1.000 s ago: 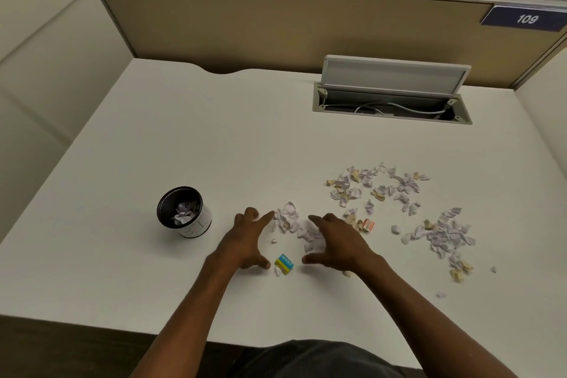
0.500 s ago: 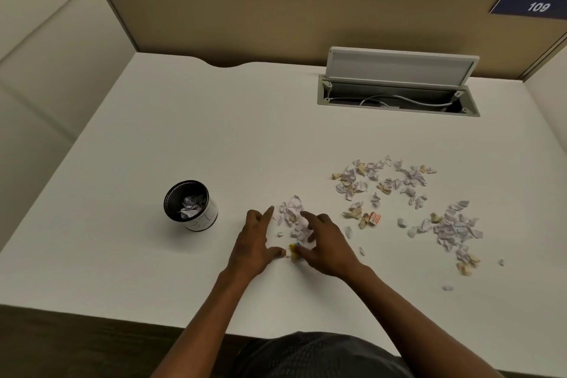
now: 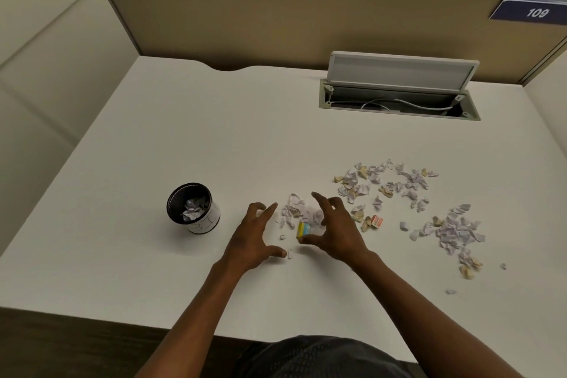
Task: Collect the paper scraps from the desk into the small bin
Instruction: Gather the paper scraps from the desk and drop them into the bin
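Between the two hands, a small heap of pale lilac and tan paper scraps [image 3: 302, 213] is being corralled on the white tabletop [image 3: 190, 138]. The left hand [image 3: 253, 236] is spread wide, nothing held in its grip; the right hand [image 3: 334, 228] is cupped around the heap with fingers splayed, its grip open too, the thumb just beside a little yellow-and-blue striped block [image 3: 303, 229]. That block sits in the heap, and it could easily be scooped up with the paper by mistake. Tiny white fragments [image 3: 285, 245] lie by the left thumb, likely to be missed or flicked away as the palms close. To the left, the small black round bin with a white label [image 3: 194, 208] is seen upright, already holding some scraps; it looks light, so a careless brush of the wrist could tip it. Further right, the larger scattered spreads of lilac scraps [image 3: 386, 182] are untouched, and loose pieces may be dropped in transit.
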